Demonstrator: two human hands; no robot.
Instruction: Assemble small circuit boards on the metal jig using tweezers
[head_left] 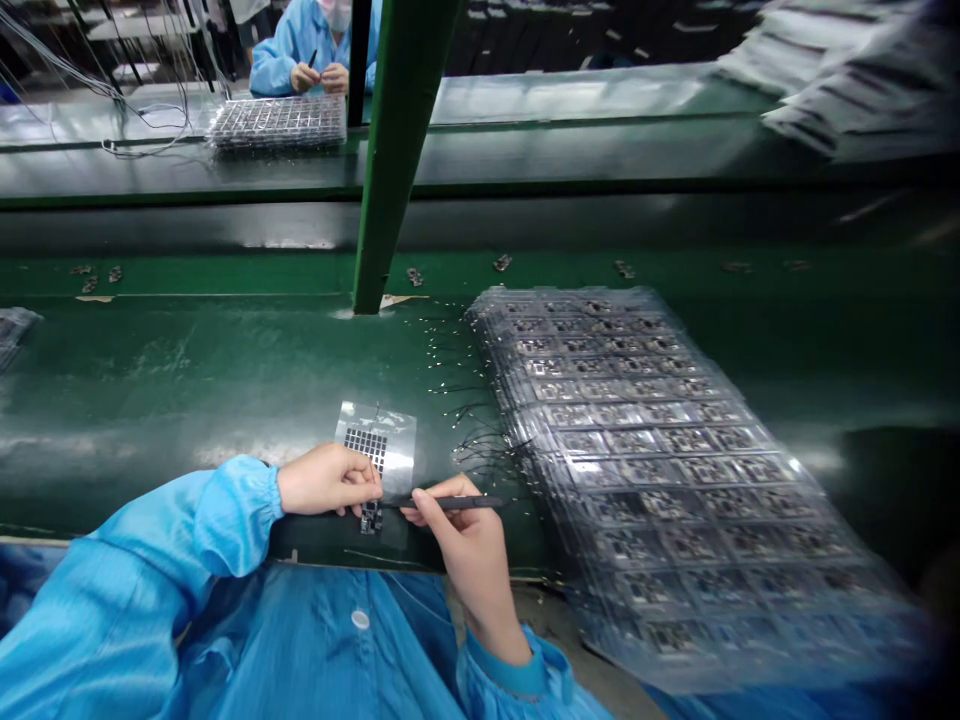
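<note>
No text, label, brand, number or sign can be read anywhere in this view. The clear sheet (401, 440) on the green bench shows a grid of small dark squares, with no legible lettering. The small circuit board (370, 520) at its lower edge is too tiny for any print to be made out, and the slim black tool (480, 502) shows no readable marking. Boards in the stacked clear trays (660, 440) on the right are blurred, as is the white pile (840, 75) at upper right.
</note>
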